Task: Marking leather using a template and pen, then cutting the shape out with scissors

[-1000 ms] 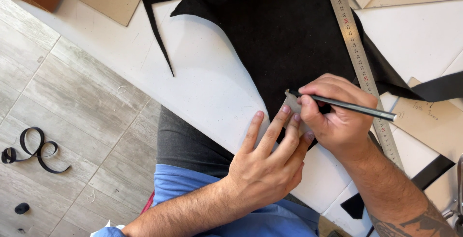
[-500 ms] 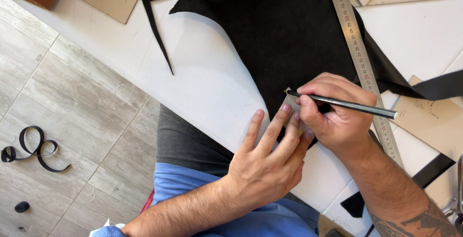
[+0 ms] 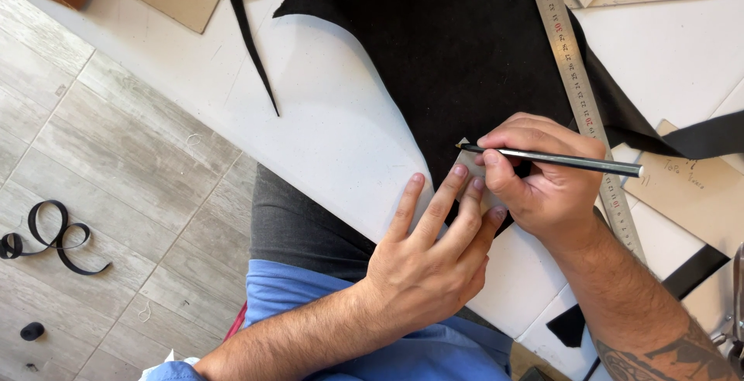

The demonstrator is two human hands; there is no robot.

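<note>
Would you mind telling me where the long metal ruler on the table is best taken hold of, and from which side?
Probably grip the metal ruler at its far, upper stretch, coming from above. It lies flat on the black sheet, and its near part runs under the right hand and the pen, so only that stretch is free.

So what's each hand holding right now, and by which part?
Right hand holds a silver pen near its tip. Left hand holds nothing; its fingers press a small grey template flat.

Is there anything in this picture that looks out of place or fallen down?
Yes. A curled black strip and a small dark piece lie on the tiled floor, off the white table.
</note>
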